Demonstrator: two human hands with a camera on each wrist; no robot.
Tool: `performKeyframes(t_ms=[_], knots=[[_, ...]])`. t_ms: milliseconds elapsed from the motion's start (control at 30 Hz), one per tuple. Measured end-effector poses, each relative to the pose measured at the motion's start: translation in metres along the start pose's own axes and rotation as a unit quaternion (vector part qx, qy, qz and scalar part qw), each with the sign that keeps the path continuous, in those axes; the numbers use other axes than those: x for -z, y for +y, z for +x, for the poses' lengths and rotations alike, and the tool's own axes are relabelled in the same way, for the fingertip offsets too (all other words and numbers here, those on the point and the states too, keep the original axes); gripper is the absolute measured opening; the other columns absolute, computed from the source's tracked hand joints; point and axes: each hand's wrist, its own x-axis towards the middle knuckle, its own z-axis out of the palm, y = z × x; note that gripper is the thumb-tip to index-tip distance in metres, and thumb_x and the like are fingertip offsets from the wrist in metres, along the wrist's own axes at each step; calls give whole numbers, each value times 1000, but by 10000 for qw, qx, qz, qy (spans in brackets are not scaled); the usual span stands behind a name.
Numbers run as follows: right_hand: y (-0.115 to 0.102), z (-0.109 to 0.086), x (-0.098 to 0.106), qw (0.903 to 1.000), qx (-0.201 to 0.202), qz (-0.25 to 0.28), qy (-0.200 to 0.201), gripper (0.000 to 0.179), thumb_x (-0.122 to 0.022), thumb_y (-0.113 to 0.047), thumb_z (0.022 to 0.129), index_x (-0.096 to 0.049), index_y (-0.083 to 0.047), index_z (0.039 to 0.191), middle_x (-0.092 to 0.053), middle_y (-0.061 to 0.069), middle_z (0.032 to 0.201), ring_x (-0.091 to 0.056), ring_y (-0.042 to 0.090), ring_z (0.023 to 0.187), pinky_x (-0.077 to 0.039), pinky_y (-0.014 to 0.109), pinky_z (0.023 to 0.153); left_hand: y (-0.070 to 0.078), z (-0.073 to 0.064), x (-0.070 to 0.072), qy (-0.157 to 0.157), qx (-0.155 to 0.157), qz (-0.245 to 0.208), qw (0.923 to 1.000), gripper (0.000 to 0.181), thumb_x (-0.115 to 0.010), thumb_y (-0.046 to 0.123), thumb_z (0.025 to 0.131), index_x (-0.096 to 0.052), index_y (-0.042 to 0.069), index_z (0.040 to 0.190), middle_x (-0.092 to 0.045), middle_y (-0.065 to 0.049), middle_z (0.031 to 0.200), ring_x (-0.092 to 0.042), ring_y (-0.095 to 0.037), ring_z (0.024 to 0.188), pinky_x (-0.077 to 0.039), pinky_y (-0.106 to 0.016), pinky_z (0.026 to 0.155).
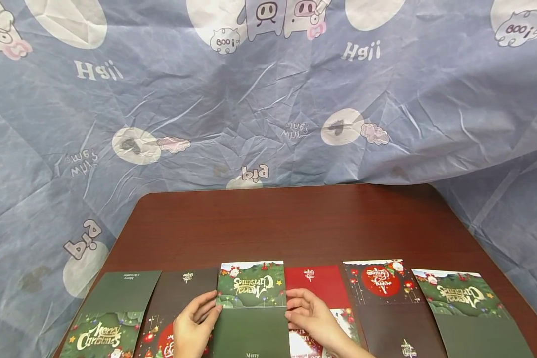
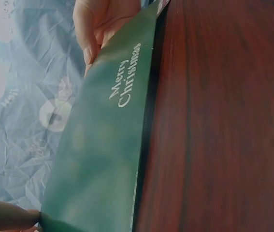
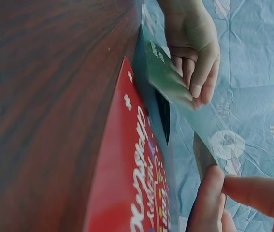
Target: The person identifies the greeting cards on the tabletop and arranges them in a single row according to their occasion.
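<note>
An unfolded green Christmas card (image 1: pixel 250 328) is held between both hands in the middle of the row in the head view. My left hand (image 1: pixel 196 320) pinches its left edge near the fold; my right hand (image 1: pixel 311 315) grips the right edge at about the same height. In the left wrist view, the green panel (image 2: pixel 98 140) with silver "Merry Christmas" lettering slants over the table, the left thumb (image 2: pixel 11 216) at its edge. The right wrist view has the card (image 3: pixel 170 87) raised and tilted, pinched by the right thumb and fingers (image 3: pixel 209 193).
Several unfolded cards lie side by side: green (image 1: pixel 121 293) and dark (image 1: pixel 174 293) on the left, red (image 1: pixel 317 286), dark (image 1: pixel 389 318) and green (image 1: pixel 479 328) on the right. Dark wood tabletop (image 1: pixel 286 223) extends behind them to a blue patterned cloth (image 1: pixel 268 99).
</note>
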Motion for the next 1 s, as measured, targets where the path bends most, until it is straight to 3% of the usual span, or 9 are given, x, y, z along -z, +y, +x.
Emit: performKeyframes(t_ms=[367,567,833,1000], knots=[[-3,-1,-2,9998,84,67,185,49,-62,2,86,-37,12,127,-54,9,98,-59,11,81,-55,27,71,10,-2,2,2,529,-446,9976,41,-78,2,73,-68,8,112,-64,-11,116,-67,-8,85,-54,-22,69],[-5,1,-2,9995,190,23,260,49,-62,3,85,-38,13,126,-54,11,97,-59,11,80,-55,30,72,12,-4,5,-263,607,-724,9952,42,-79,5,73,-66,3,113,-60,-19,119,-68,-10,80,-55,-26,62],[-9,5,-4,9991,245,-133,315,48,-65,-3,85,-41,10,125,-55,12,98,-59,12,81,-56,32,72,12,-1,6,-186,373,-689,9968,36,-78,3,74,-67,0,108,-67,-13,101,-68,-12,70,-54,-25,58],[-14,7,-5,9992,243,-51,314,49,-65,-3,85,-41,11,126,-55,11,98,-59,11,79,-56,33,72,14,0,7,-140,363,-732,9966,31,-78,6,75,-68,0,104,-69,-8,72,-62,-12,53,-49,-25,46]])
